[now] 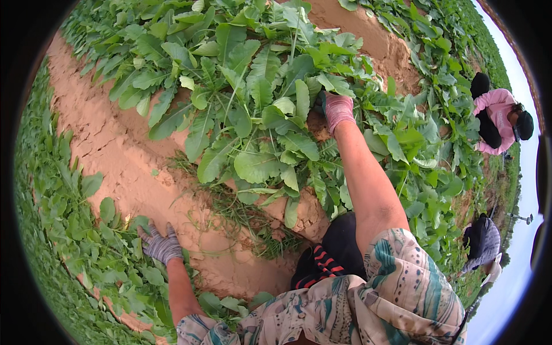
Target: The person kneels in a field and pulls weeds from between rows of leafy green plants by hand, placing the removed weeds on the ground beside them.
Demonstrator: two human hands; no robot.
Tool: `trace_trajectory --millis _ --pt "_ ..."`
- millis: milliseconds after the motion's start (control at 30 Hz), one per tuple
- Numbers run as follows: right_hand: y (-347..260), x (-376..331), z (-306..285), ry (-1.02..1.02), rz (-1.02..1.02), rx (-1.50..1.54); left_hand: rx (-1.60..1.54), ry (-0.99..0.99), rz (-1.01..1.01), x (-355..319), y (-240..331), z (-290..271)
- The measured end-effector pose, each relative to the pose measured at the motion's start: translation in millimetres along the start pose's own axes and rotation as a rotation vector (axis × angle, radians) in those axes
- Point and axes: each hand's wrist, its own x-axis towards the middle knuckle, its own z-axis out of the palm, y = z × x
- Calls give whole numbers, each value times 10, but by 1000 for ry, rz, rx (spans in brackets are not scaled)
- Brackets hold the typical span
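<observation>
Head cam: I've got the R hand (334,109), in a pink glove w/ darker fingertips, down among the leaves of the big leafy plants (256,161), at the right side of the clump, next to a small patch of bare dirt; its fingers are mostly hidden by foliage, so I can't tell how far they're bent or if they grip a stem. The clump sits along the edge of the sandy path (109,138), leaves spilling over that edge. L hand (161,246), grey glove, is at the path's opp. edge, palm down, fingers spread w/ gaps b/w them, nothing seen in its grasp; low leafy plants (103,236) are right beside it. B/w the two hands I see thin grassy weeds (247,224) on the dirt. Patterned shirt (328,307) fills the bottom, w/ dark cloth w/ red stripes (326,261) just above. Far R, in the bkgd, a person in a pink top (497,118) is bent low by the greenery; another person in grey (486,244) is below.
</observation>
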Motion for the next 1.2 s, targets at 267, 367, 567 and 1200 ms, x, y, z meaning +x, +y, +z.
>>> trace_trajectory --millis 267,367,567,1200 --pt "-175 -646 -212 -505 623 160 33 -18 -3 29 -4 21" --pt "-235 -387 3 -314 460 -52 14 -5 0 25 -10 30" --pt "-256 64 297 -79 184 -22 -30 49 19 25 -37 102" --pt "-516 245 481 -173 -67 -450 -54 58 20 38 -60 165"
